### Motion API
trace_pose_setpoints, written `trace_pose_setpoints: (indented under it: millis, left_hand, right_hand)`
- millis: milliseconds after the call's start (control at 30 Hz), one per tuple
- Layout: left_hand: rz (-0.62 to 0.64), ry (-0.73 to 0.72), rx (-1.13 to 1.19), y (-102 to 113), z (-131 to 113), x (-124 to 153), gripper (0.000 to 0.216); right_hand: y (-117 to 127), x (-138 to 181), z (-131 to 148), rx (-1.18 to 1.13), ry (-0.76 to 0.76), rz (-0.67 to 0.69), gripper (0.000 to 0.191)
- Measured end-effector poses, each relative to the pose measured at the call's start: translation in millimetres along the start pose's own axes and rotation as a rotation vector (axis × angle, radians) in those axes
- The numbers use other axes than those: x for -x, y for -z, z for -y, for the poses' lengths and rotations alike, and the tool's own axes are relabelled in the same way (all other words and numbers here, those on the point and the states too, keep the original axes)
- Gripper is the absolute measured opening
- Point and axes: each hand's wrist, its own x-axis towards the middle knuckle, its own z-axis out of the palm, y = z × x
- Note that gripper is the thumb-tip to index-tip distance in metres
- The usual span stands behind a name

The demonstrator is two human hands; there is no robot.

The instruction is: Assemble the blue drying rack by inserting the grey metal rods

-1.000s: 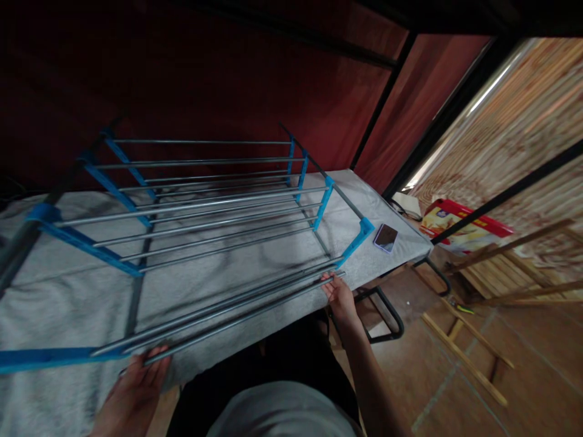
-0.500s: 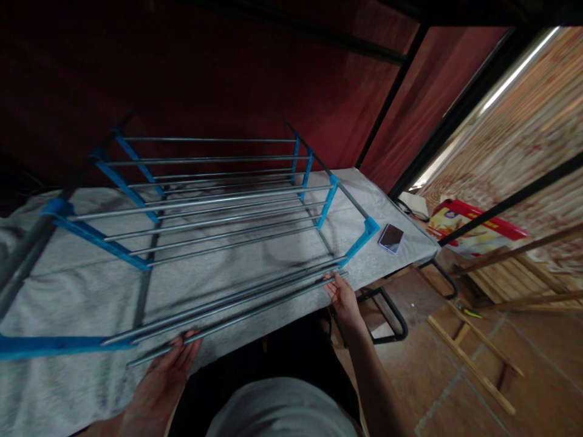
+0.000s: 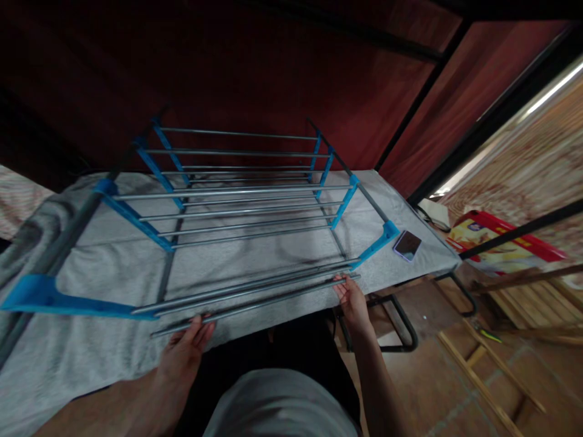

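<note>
Grey metal made up the loose rod [image 3: 273, 300] at six o'clock, which ran lengthwise along the near edge of the cloth-covered table [image 3: 113, 352]. The left hand [image 3: 184, 352], between seven and eight o'clock, had its fingers closed on the rod near one end; the right hand [image 3: 354, 303], between four and five, pinched it near the other. Both tips stuck out past the fingers. Whether the rod touched the cloth could not be told.

Just beyond it lay the front bars of a rack [image 3: 237, 192], which spread towards twelve o'clock. One near blue bracket [image 3: 86, 301] sat between eight and nine o'clock, the other blue bracket [image 3: 373, 247] between three and four. A phone [image 3: 407, 246] lay just beside the latter, near three o'clock. Farther out were a red-and-yellow box [image 3: 483, 227] at three and a wooden frame [image 3: 477, 355] at four.
</note>
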Motion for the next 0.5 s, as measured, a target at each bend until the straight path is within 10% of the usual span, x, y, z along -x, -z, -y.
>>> trace_pose_setpoints:
  millis: [500]
  left_hand:
    - [0.060,-0.046,0.019,-1.2,2.4,13.7,0.026]
  right_hand:
    - [4.5,-1.1,0.1,0.053,-0.026,-0.025,0.025]
